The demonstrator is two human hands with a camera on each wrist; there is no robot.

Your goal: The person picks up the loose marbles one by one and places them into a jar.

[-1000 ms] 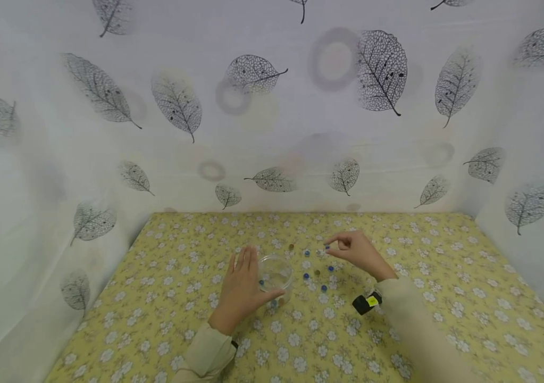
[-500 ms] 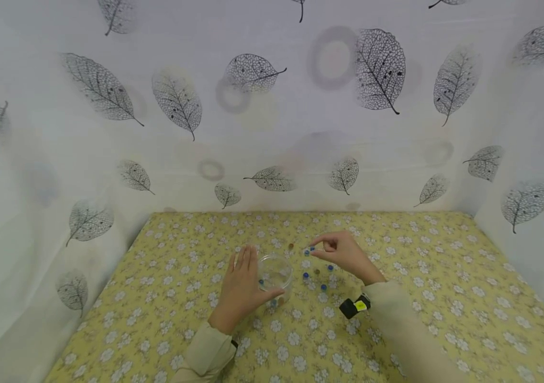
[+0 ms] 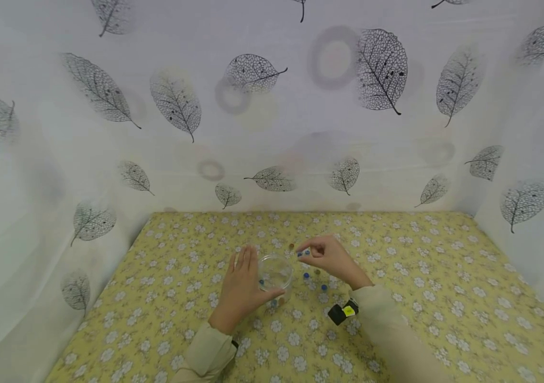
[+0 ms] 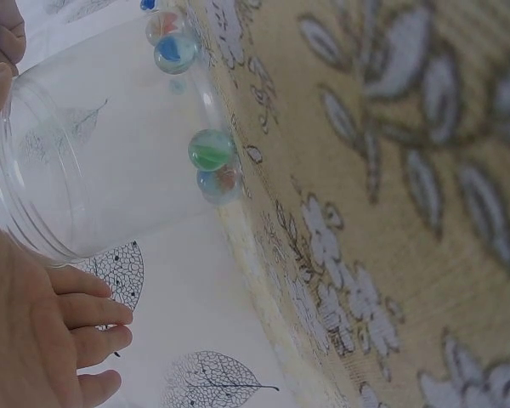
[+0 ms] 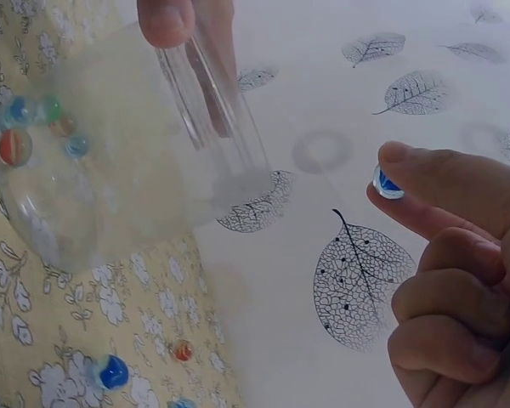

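Broadly, a surface (image 3: 157, 298) under yellow flowered cloth carries all the things; its near edge is not in view. The left hand (image 3: 242, 282) stands at the left-edge side of a jar (image 4: 127, 170), with straight fingers and with its thumb laid across the jar's near side, so I judge that it only steadies the jar. The right hand (image 3: 333, 259) is at the side toward the right edge, and its thumb and index finger pinch a blue-and-clear marble (image 5: 388, 182). The jar is transparent, uncovered and upright, a little nearer to the left edge than to the right one. On its bottom lie several marbles, among them a green marble (image 4: 212, 150). Outside, a brown marble (image 3: 291, 246) lies closer to the far edge than the jar, and two blue marbles (image 3: 306, 276) with a dull brownish marble (image 3: 317, 272) lie toward the right edge. It seems that the step in hand is carrying the pinched marble to the jar; it is not yet above the mouth. The next move probably calls for bringing it over the rim and parting thumb and finger, while the left hand holds firm so that the jar does not slide
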